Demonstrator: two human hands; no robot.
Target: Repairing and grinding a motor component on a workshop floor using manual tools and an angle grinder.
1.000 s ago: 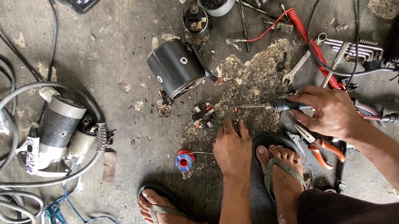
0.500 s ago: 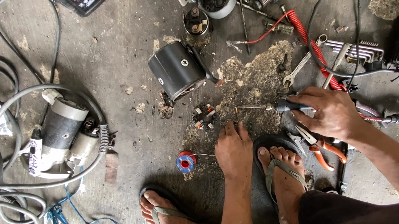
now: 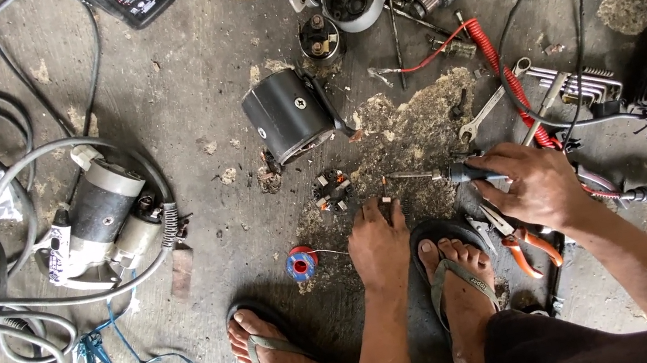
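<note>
both hands work low on the concrete floor (image 3: 167, 49), just below the black motor housing (image 3: 290, 115). left hand (image 3: 377, 245) presses fingertips down on a small part (image 3: 383, 194) i cannot make out clearly, fingers narrow and bunched. right hand (image 3: 533, 187) wraps a dark-handled soldering iron (image 3: 464, 174), its thin tip pointing left to that part, which lies below and right of the housing, beside the brush holder (image 3: 332, 189). risk, as i judge it: the tip sits very close to the left fingertips, so a slip could burn them. a bare sandalled foot (image 3: 457, 282) lies just below, and the solder spool (image 3: 300, 262) lies near it; a dropped iron could land on skin. the red coiled lead (image 3: 498, 66) right of the housing might snag the wrist.
</note>
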